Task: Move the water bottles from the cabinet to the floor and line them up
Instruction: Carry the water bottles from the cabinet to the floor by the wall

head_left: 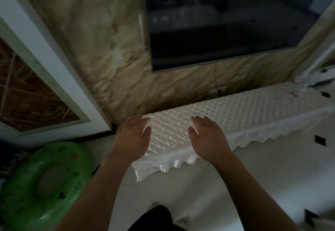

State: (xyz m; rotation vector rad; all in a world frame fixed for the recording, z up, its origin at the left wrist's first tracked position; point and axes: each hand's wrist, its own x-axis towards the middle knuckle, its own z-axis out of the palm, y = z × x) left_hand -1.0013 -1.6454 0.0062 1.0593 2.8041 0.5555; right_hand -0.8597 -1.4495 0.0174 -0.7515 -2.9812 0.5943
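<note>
My left hand [131, 136] and my right hand [208, 136] hang palm-down over the near-left end of the cabinet top, fingers loosely spread and holding nothing. The left fingers [135, 122] reach over the far-left corner of the white quilted cover [235, 107]; the right fingers [203, 121] lie above its middle band. Whether either palm touches the cloth I cannot tell (the light is dim and the frame soft).

Outward from the hands: the cover runs rightward along the cabinet, its scalloped satin fringe [163, 167] hanging over the front edge. Beneath my hands the top is bare. At the far right end two small pale pinkish shapes [297, 86] stand near a white stand; they could be bottle caps, but they are too blurred to call.

No water bottle is clearly visible anywhere, neither between my fingers nor on the pale floor [235, 176] in front of the cabinet, where no row has been laid out. I judge the task to be at or near its start: any bottles lie well apart from both hands, toward the right end or out of view.

Surroundings: a dark screen [226, 31] on the marbled wall above, and a green inflatable ring [27, 194] on the floor to my left.
</note>
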